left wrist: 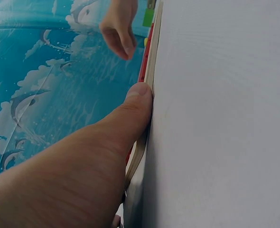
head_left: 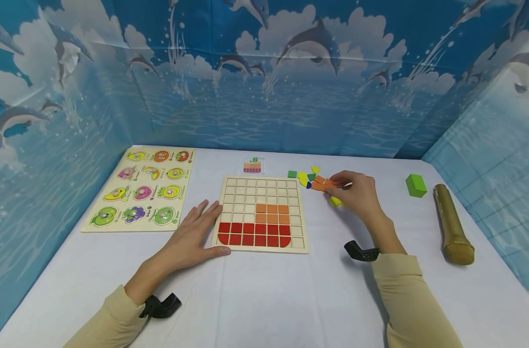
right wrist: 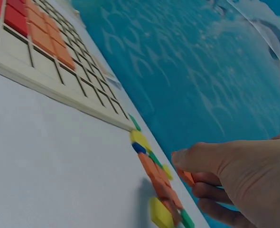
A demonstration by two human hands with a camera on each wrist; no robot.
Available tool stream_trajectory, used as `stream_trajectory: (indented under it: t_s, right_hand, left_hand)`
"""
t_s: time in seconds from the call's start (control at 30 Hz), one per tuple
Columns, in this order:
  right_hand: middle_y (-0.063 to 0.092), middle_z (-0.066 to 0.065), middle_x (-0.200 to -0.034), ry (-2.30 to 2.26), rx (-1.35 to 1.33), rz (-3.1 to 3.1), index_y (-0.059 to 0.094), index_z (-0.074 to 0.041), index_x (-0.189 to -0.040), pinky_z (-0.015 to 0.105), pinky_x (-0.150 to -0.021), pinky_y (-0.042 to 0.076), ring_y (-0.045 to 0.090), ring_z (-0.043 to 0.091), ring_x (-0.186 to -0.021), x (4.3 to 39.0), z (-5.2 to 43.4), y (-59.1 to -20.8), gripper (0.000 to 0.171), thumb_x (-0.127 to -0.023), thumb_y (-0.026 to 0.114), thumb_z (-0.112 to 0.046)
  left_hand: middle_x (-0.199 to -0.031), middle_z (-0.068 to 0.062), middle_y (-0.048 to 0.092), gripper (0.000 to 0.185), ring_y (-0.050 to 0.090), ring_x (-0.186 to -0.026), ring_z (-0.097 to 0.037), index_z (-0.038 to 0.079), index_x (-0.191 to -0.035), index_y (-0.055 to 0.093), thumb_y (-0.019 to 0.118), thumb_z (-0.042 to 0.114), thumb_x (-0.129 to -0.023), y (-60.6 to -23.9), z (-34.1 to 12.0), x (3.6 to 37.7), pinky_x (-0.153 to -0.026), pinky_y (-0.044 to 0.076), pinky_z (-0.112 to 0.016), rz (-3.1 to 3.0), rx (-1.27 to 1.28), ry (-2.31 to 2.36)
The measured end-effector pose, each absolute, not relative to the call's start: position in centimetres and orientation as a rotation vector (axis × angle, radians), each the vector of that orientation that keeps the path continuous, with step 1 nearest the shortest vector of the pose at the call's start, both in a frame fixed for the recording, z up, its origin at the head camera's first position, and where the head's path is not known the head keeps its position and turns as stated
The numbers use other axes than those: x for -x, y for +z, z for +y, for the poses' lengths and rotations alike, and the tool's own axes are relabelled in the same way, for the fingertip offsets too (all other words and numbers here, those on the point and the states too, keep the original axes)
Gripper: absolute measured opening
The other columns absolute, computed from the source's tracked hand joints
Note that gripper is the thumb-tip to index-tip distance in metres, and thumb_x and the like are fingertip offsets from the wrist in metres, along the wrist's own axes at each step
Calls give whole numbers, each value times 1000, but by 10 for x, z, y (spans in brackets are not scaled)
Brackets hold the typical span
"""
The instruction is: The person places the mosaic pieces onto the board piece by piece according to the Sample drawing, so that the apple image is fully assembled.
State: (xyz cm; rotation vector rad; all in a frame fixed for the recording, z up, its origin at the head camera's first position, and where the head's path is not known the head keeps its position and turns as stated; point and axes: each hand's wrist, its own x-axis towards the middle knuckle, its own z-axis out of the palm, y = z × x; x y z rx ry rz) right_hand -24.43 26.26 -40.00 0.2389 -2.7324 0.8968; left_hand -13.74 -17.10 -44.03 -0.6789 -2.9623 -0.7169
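Note:
My left hand (head_left: 194,237) lies spread at the lower left corner of a wooden grid board (head_left: 216,238), its thumb (left wrist: 139,102) touching the front edge. Red tiles (head_left: 248,234) fill the board's two lower rows except the rightmost column, and orange tiles (head_left: 272,213) sit above them. Beside the board's upper right, my right hand (head_left: 357,193) pinches an orange square tile (right wrist: 186,177) between thumb and fingers. Below it are loose orange tiles (right wrist: 152,170), yellow pieces (right wrist: 161,213), a dark blue piece (right wrist: 138,147) and green ones (head_left: 292,174).
A wooden fruit puzzle board (head_left: 134,193) lies at the left. A small picture card (head_left: 253,166) is behind the grid board. To the right are a green block (head_left: 416,185) and a gold microphone (head_left: 453,227). A dolphin-print cloth (head_left: 264,106) surrounds the white table.

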Motion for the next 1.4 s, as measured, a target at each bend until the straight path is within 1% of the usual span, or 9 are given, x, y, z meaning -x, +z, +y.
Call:
stream_trajectory:
  t_s: [0.13,0.23,0.37,0.5,0.67,0.83,1.03,1.23,1.4]
  right_hand:
    - [78,18,-107,936,-365,-2705,78,-1,-115,51,-86,63,74,32,-94,243,244,-400,28,-88,82,-6]
    - [79,17,-107,978,-453,-2695,78,-1,-114,50,-87,63,74,31,-94,240,229,-400,27,-87,82,-4]
    - [79,16,-106,1031,-571,-2708,78,-1,-113,49,-89,63,74,31,-97,235,203,-400,28,-87,84,-8]
    - [79,11,-106,1069,-657,-2730,79,-3,-114,46,-89,63,73,26,-98,232,176,-402,31,-87,88,-15]
    - [78,5,-107,1065,-736,-2752,80,-8,-112,40,-88,63,72,20,-97,231,147,-405,25,-91,85,-20]
    - [79,4,-105,1072,-803,-2760,80,-9,-111,36,-88,63,72,17,-96,229,123,-408,23,-92,84,-20]
    - [79,2,-105,1092,-839,-2757,79,-9,-113,33,-89,62,72,15,-94,225,103,-413,23,-93,83,-19]
    - [78,2,-106,1082,-856,-2717,80,-10,-112,33,-86,61,69,16,-93,220,93,-418,22,-92,84,-17]
    - [78,0,-107,1050,-840,-2689,82,-14,-109,35,-92,59,67,16,-99,218,90,-421,18,-92,85,-18]
  left_hand:
    - [-175,-9,26,112,11,-165,-34,10,-168,28,78,66,-84,-440,-170,137,-134,11,-54,-2960,679,-723]
    - [-175,-9,26,112,11,-165,-34,10,-167,28,78,66,-84,-440,-170,137,-133,11,-55,-2955,682,-726]
    - [-175,-11,27,112,13,-164,-36,9,-167,29,78,66,-84,-440,-171,137,-133,13,-57,-2943,682,-727]
    - [-175,-10,27,112,13,-164,-35,10,-167,29,78,66,-83,-441,-172,137,-133,12,-56,-2948,671,-722]
    - [-175,-9,25,113,10,-165,-34,11,-168,28,77,67,-84,-441,-172,138,-134,10,-55,-2969,664,-717]
    - [-176,-8,24,113,10,-165,-34,12,-168,27,77,67,-84,-440,-171,138,-134,10,-55,-2978,663,-721]
    - [-176,-7,24,112,10,-165,-33,12,-168,27,77,67,-84,-440,-171,137,-133,11,-55,-2975,668,-737]
    - [-176,-8,25,112,11,-165,-34,12,-168,27,77,67,-84,-440,-171,137,-133,12,-57,-2969,670,-738]
    - [-176,-7,24,112,10,-165,-34,13,-168,26,76,68,-85,-441,-172,137,-133,11,-56,-2973,671,-732]
